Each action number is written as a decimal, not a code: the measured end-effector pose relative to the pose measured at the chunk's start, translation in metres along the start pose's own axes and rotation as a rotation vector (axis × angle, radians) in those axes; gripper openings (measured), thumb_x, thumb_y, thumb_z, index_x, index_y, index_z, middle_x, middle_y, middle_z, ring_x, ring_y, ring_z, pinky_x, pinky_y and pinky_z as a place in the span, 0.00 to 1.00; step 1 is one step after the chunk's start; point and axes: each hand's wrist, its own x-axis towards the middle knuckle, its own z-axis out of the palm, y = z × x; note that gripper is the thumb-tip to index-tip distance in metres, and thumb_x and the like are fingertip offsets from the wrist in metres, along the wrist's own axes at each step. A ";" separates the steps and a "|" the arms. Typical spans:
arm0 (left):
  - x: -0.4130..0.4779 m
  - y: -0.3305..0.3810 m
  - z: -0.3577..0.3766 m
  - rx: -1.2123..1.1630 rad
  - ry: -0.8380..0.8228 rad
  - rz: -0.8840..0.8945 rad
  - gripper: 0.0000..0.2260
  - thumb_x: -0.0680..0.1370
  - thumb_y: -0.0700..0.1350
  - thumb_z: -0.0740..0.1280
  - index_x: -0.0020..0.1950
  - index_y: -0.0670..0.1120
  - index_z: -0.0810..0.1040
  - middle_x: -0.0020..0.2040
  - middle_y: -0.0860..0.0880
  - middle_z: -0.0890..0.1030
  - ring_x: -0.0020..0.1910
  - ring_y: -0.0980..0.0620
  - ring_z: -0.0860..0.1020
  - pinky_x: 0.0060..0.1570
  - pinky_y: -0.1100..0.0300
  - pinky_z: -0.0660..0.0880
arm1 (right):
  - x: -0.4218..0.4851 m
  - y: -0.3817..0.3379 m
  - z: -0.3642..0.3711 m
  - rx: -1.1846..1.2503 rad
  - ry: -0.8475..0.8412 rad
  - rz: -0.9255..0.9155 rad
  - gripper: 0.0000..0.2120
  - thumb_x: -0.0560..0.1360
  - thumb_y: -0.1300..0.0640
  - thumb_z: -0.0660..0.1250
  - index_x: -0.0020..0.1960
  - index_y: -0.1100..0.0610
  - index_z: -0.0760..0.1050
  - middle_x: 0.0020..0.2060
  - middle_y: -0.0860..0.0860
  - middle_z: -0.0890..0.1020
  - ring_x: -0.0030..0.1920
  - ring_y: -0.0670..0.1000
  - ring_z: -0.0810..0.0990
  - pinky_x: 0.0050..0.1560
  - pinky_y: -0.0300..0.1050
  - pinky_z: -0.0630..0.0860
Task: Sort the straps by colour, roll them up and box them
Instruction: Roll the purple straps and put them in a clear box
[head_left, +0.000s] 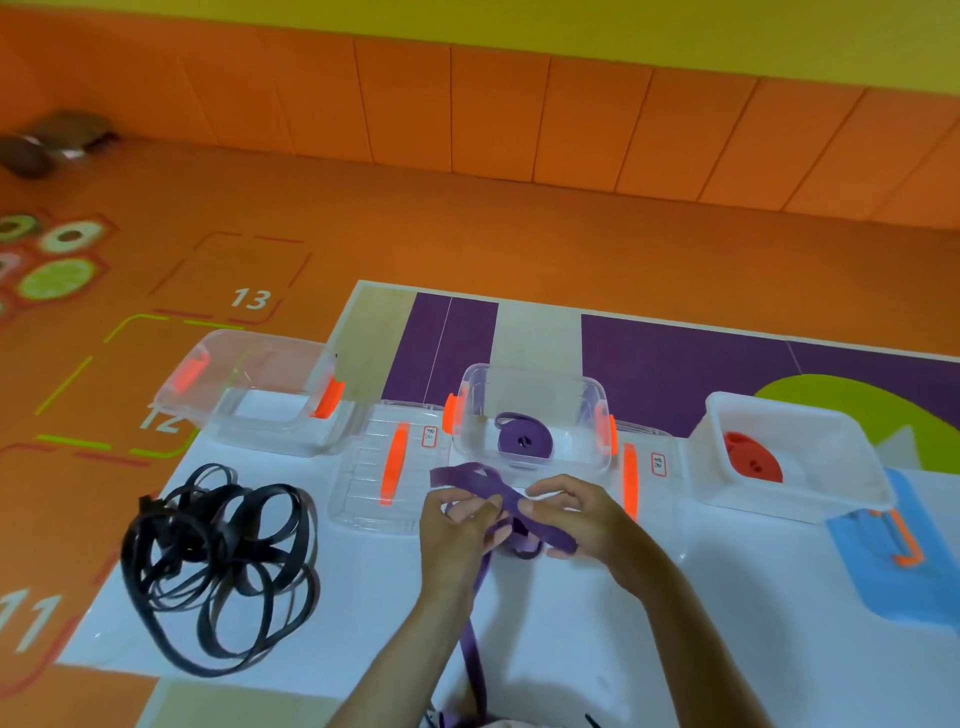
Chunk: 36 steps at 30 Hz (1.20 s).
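Note:
A loose purple strap (467, 475) is held in both hands in front of the middle box. My left hand (457, 530) pinches it near the centre, and my right hand (576, 519) grips a folded part; its tail hangs down toward me. The middle clear box (535, 384) holds one rolled purple strap (522, 441). In the right box (789, 415) lies a rolled red strap (753, 457). The left clear box (270, 395) has nothing visible inside. A tangled heap of black straps (218, 566) lies on the white mat at the left.
Clear lids with orange handles lie flat: one lid (384, 467) between the left and middle boxes, another lid (649, 467) right of the middle box. An orange clip (906, 545) rests on a blue patch at the right. Orange floor surrounds the mat.

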 end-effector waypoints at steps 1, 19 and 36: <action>0.001 0.000 0.000 -0.008 0.002 0.003 0.14 0.76 0.32 0.75 0.53 0.41 0.72 0.50 0.33 0.85 0.44 0.41 0.87 0.44 0.54 0.85 | -0.001 -0.001 -0.001 0.012 0.005 -0.008 0.11 0.76 0.52 0.78 0.57 0.51 0.82 0.53 0.53 0.86 0.50 0.53 0.88 0.43 0.40 0.83; 0.003 0.059 0.004 0.637 -0.413 0.644 0.14 0.71 0.44 0.82 0.55 0.52 0.86 0.51 0.59 0.86 0.55 0.56 0.83 0.57 0.64 0.78 | -0.026 -0.064 -0.027 0.021 0.025 -0.339 0.07 0.80 0.61 0.72 0.57 0.55 0.82 0.42 0.54 0.88 0.39 0.51 0.86 0.44 0.42 0.81; -0.011 0.045 0.024 0.630 -0.305 0.733 0.12 0.75 0.46 0.80 0.56 0.53 0.84 0.54 0.60 0.85 0.55 0.55 0.82 0.51 0.68 0.76 | -0.012 -0.046 -0.008 0.498 0.330 -0.327 0.11 0.74 0.68 0.76 0.52 0.56 0.82 0.54 0.62 0.83 0.56 0.63 0.85 0.54 0.52 0.84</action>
